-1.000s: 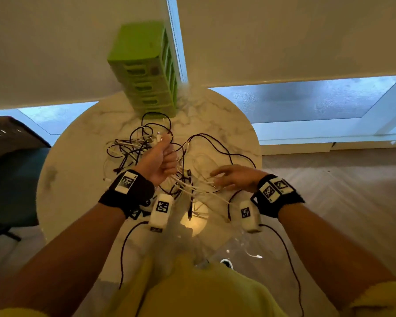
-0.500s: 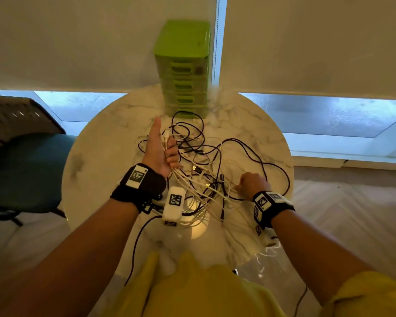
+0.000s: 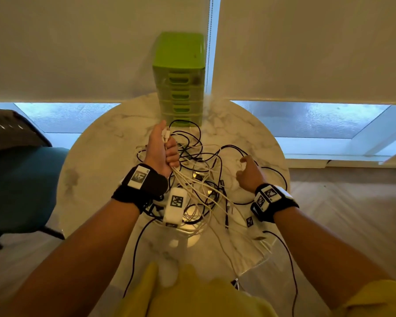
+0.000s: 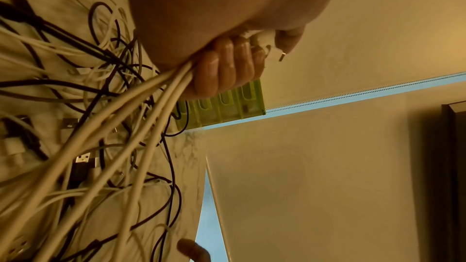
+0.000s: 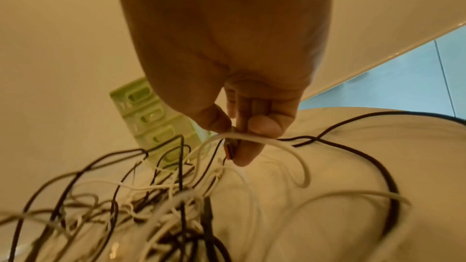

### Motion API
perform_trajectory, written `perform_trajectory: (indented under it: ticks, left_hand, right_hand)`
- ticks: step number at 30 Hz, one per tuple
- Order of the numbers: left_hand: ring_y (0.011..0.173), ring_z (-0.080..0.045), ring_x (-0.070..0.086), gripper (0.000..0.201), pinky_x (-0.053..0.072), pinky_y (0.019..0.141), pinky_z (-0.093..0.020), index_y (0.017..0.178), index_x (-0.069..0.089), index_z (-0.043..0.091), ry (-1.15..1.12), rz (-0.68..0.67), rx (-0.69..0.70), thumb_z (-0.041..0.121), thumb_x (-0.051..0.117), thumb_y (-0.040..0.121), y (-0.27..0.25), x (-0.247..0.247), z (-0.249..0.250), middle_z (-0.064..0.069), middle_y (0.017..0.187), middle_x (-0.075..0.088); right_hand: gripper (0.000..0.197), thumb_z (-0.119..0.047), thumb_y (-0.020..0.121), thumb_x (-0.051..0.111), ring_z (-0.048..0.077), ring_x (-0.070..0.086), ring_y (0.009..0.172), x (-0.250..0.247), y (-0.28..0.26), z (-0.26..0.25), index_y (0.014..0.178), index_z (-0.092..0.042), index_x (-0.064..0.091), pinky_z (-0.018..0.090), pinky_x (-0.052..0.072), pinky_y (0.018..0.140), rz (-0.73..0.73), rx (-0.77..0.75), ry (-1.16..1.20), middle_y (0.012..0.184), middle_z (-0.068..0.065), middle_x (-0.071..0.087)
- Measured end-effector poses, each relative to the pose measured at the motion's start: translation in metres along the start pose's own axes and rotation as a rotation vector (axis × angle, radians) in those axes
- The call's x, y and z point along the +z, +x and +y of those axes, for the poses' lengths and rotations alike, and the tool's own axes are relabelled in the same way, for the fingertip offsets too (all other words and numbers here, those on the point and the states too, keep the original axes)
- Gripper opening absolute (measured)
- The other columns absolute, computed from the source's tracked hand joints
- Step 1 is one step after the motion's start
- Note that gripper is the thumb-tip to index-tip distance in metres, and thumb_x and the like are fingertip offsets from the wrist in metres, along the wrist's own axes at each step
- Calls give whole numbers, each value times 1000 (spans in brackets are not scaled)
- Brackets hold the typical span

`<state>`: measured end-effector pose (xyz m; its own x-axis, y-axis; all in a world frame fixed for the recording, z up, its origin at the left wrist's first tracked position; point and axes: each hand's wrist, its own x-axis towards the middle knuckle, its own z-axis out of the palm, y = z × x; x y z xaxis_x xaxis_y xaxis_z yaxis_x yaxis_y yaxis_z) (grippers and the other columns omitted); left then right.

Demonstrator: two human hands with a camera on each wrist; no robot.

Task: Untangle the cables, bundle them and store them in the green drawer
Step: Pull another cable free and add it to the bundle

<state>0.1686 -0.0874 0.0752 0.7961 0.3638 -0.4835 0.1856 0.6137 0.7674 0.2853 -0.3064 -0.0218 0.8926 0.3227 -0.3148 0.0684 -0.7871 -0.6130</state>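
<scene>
A tangle of black and white cables (image 3: 201, 170) lies on the round marble table (image 3: 96, 161). My left hand (image 3: 161, 148) is raised above the pile and grips a bunch of white cables (image 4: 161, 95); their plug ends stick out past the thumb. My right hand (image 3: 247, 171) is over the right side of the pile. In the right wrist view, thumb and fingers pinch a white cable (image 5: 254, 139) beside a small plug. The green drawer unit (image 3: 178, 78) stands at the table's far edge, all drawers closed.
A dark chair (image 3: 16, 170) stands left of the table. Roller blinds and a window strip lie behind the drawer unit. Wooden floor shows to the right. Black cables (image 3: 290, 266) hang off the table's near edge.
My left hand lifted the white bunch upward and toward the drawers. My right hand went from flat on the table to a pinch on a white cable, farther right. The view turned to centre the drawer unit.
</scene>
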Motion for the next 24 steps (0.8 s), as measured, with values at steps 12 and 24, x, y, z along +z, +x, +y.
perform_trajectory:
  ticks: [12, 24]
  left_hand:
    - [35, -11, 17, 67, 10, 42, -21, 54, 35, 18, 53, -188, -5, 81, 36, 78, -9, -7, 1, 5, 41, 21]
    - [37, -5, 23, 31, 18, 39, -20, 72, 40, 13, 474, -280, 85, -13, 34, 88, -36, 6, 1, 6, 47, 31]
  right_hand:
    - [31, -3, 92, 39, 13, 62, 71, -22, -25, -67, 91, -18, 66, 29, 51, 72, 258, -241, 447, 82, 0, 64]
    - [26, -16, 95, 55, -4, 54, 88, -36, -77, -173, 119, -13, 67, 6, 38, 81, -117, -832, 194, 93, -14, 58]
